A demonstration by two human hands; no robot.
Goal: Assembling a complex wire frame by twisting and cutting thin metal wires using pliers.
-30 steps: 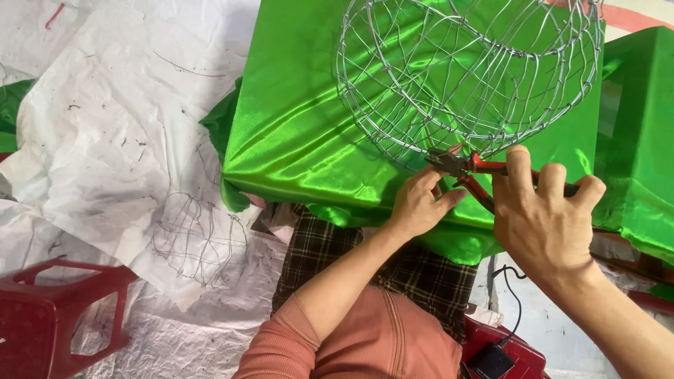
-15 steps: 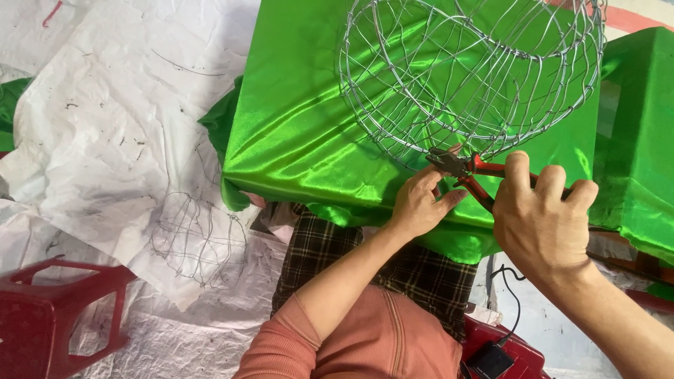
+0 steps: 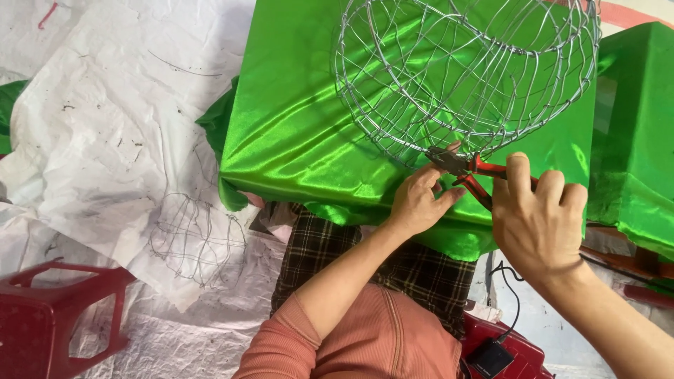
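Wire basket frame (image 3: 467, 70) upper right of frame, resting on green satin cloth (image 3: 302, 140). Right hand (image 3: 537, 217) wrapped round red-handled pliers (image 3: 467, 172) at basket's lower rim; left hand (image 3: 418, 203) fingers pinching wire beside plier tips, center-right

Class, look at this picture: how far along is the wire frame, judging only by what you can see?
Mostly built: the round wire frame on the green cloth already has hoops and crossing strands. In hand: the right hand holds red-handled pliers at the frame's lower rim, where the left hand pinches the wire. Left: that rim joint, probably; how many others remain loose cannot be told. A smaller wire frame lies on the white sheet.
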